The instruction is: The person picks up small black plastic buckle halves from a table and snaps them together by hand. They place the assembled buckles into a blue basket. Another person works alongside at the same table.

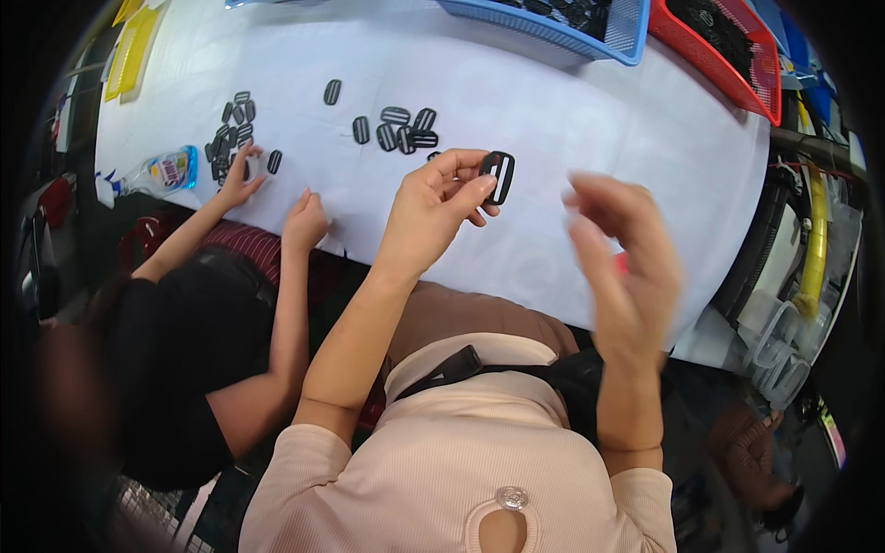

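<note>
My left hand (433, 207) is raised over the white table (572, 120) and pinches a black plastic slide buckle (499, 175) between thumb and fingers. My right hand (622, 263) is lifted to the right of it, blurred, fingers spread, with nothing in it. Several loose black buckles (398, 131) lie on the table beyond my left hand.
A person in black sits at my left, both hands (241, 175) on the table by a pile of black buckles (230, 129). A blue basket (562, 23) and a red basket (724, 51) hold more black parts at the far edge. A clear bottle (161, 172) lies far left.
</note>
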Action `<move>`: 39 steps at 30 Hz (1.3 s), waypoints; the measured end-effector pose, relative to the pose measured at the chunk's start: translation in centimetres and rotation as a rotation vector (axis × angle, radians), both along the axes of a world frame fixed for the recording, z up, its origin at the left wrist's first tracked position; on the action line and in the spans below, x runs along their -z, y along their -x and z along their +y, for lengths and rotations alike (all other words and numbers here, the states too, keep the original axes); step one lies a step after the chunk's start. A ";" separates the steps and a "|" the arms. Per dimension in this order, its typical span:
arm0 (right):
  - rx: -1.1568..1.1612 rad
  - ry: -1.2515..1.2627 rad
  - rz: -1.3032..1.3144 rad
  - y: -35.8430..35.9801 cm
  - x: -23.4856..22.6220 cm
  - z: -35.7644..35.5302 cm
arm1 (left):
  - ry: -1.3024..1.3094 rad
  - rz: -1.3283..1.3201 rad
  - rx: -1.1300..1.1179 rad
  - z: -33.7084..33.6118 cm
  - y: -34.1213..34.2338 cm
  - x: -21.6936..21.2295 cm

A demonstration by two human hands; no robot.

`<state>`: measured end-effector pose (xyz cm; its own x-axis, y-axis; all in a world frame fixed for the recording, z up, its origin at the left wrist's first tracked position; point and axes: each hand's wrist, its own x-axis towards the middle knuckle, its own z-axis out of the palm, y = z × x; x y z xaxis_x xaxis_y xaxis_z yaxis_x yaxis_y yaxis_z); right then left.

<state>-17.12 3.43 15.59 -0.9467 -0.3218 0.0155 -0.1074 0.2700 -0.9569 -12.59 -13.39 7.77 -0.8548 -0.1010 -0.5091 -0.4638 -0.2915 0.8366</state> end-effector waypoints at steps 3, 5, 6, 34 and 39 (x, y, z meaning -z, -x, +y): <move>-0.288 0.282 0.239 -0.7 -7.1 3.0 | -0.009 0.003 -0.021 0.3 -0.4 -1.0; -0.463 0.342 0.284 -1.3 -8.7 3.5 | 0.010 0.012 -0.093 0.8 -1.5 -0.9; -0.510 0.361 0.294 -1.3 -8.8 3.3 | 0.029 -0.014 -0.105 1.0 -2.7 -0.7; -0.127 0.020 0.429 -4.0 -3.7 5.7 | 0.041 -0.034 0.054 3.1 -4.6 -6.8; -0.244 -0.435 0.781 -4.5 1.2 4.4 | 0.001 -0.020 0.149 3.5 -5.2 -7.5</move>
